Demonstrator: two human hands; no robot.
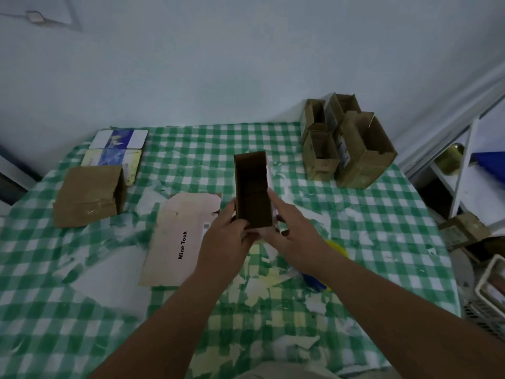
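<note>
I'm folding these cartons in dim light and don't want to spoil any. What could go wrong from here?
1. The left hand and right hand grip the box only at its near end; a hard squeeze could crease its walls.
2. The cloth is torn and rumpled, so a box set down there may tip.
3. The right forearm passes over a yellow thing and might knock it.

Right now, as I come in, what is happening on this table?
A person holds a small brown box, open at the top, over the checked tablecloth. The left grip curls round its near left edge; the right grip holds its right side. A flat printed sheet lies just left of the left grip, and several open boxes stand together at the far right.
</note>
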